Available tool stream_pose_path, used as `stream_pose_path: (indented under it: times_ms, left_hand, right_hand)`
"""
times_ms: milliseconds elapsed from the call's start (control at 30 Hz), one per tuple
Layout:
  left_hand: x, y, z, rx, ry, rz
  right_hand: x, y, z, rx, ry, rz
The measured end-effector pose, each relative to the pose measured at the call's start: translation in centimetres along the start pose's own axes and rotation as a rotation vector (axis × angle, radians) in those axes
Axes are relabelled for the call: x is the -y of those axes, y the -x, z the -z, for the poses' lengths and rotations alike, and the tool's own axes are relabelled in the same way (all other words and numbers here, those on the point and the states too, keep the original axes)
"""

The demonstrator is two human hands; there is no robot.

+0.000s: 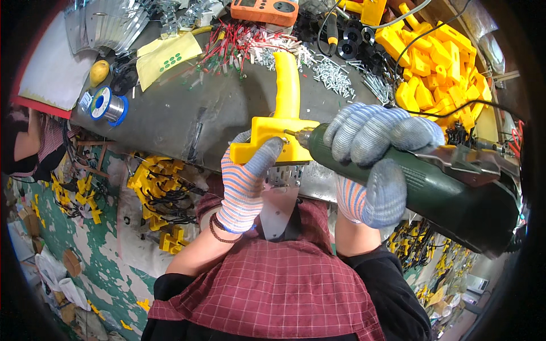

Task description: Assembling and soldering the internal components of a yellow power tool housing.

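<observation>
In striped, grey-palmed gloves, both my hands are closed on things at the bench's near edge. My left hand point(250, 182) grips a yellow plastic tool housing point(286, 96), its thumb across the front and its handle pointing away from me. My right hand point(375, 153) is wrapped round a dark green power screwdriver point(432, 187), which lies slanted toward the lower right. The screwdriver's bit meets the housing's front face just right of my left thumb. Below the housing, a perforated metal plate point(282, 177) shows, partly hidden. Whether a screw sits under the bit, I cannot tell.
Yellow housings point(438, 62) are heaped at the far right. Loose screws point(334, 78), red and white wired parts point(239, 45) and an orange multimeter point(264, 10) lie at the back. A solder spool point(108, 106) stands left. Bundled yellow parts point(156, 190) are on the floor.
</observation>
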State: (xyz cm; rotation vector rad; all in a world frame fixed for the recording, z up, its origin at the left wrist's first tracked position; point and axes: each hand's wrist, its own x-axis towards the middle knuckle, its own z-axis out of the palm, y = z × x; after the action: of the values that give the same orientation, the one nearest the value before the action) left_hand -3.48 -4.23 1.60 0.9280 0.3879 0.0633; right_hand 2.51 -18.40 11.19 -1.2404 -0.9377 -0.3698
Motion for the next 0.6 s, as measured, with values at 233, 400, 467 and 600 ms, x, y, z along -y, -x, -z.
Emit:
stream_pose_path:
  times_ms: [233, 400, 467, 600]
  left_hand:
    - [-0.1, -0.1, -1.8, 0.269, 0.267, 0.228]
    - [2.5, 0.1, -3.7, 0.327, 0.07, 0.123]
    - [2.4, -0.3, -2.6, 0.265, -0.127, 0.018]
    - [-2.1, -3.2, -0.3, 0.223, -1.256, -0.705]
  right_hand:
    - [0.9, -0.3, -2.0, -0.283, -0.063, -0.009]
    - [5.8, -0.9, 1.0, -0.087, -0.037, -0.021]
    - [6.3, 0.1, 2.4, -0.187, -0.1, -0.013]
    - [6.5, 1.8, 3.1, -0.416, -0.144, -0.032]
